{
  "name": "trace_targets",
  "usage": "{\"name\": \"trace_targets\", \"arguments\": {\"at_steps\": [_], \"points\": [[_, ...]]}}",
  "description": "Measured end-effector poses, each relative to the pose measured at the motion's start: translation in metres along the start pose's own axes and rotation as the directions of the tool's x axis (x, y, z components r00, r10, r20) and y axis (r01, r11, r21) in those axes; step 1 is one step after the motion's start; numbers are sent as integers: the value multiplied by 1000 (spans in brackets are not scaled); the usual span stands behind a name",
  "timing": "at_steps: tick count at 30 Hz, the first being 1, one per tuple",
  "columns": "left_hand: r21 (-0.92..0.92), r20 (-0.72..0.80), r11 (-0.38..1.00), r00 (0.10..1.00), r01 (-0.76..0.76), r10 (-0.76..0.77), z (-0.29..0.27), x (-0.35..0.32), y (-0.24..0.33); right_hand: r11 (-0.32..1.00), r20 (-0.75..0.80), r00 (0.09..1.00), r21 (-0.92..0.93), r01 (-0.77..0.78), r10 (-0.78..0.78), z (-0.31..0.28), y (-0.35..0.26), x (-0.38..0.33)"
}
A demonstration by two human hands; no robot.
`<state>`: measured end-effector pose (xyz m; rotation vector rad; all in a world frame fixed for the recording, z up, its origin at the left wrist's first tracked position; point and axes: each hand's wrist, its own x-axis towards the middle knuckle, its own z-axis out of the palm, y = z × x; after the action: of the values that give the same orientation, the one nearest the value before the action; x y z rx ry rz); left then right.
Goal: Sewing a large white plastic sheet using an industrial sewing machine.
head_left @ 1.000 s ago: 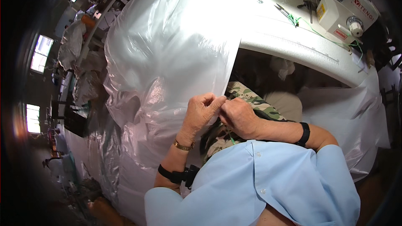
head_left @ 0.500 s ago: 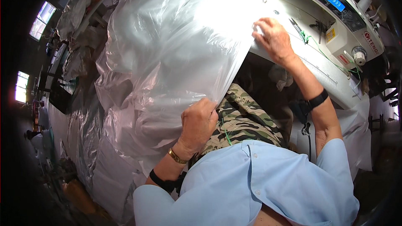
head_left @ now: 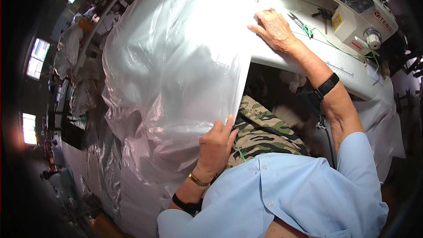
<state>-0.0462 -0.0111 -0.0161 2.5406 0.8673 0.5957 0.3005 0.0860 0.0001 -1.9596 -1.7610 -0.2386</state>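
A large translucent plastic sheet [head_left: 176,61] spreads from the sewing machine's bed down over my left side, with wrinkles and glare. Its right edge runs fairly straight between my hands. My left hand [head_left: 215,147] rests at the lower part of that edge, fingers extended and thumb apart from the index finger. Up on the machine bed, my right hand [head_left: 274,31] is beside the sheet's upper edge, fingers loosely bent and thumb apart. The white sewing machine [head_left: 352,28] stands above and right of it; bright glare washes out the sheet near the needle area.
Small black-handled snips [head_left: 296,19] and green thread [head_left: 308,30] lie on the bed right of my right hand. Camouflage trousers [head_left: 260,132] show below the bed's edge. More wrinkled sheeting [head_left: 136,176] hangs at lower left. Cluttered shelving is behind at left.
My left hand has loosened from a closed grip on the sheet's edge; its fingers are now extended. The view has shifted, and the sheet's edge between my hands looks straighter and steeper.
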Motion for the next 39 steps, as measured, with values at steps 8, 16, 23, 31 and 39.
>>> {"name": "trace_targets", "arguments": {"at_steps": [8,16,23,31,39], "points": [[-11,25,992,992,-124,124,7,36,3,998,29,1000,-56,5,-3,-2,-4,-1],[160,-16,964,976,-211,216,11,91,-1,999,168,985,-3,49,-48,-13,-3,0],[252,-17,937,967,-242,255,14,146,-1,1000,213,977,8,27,-28,-13,-5,-1],[291,-85,922,953,-257,292,30,208,-1,991,158,980,62,115,-124,-11,-3,-4],[230,-125,949,960,-216,249,48,257,-9,987,21,991,89,130,-133,-3,1,-2]]}}
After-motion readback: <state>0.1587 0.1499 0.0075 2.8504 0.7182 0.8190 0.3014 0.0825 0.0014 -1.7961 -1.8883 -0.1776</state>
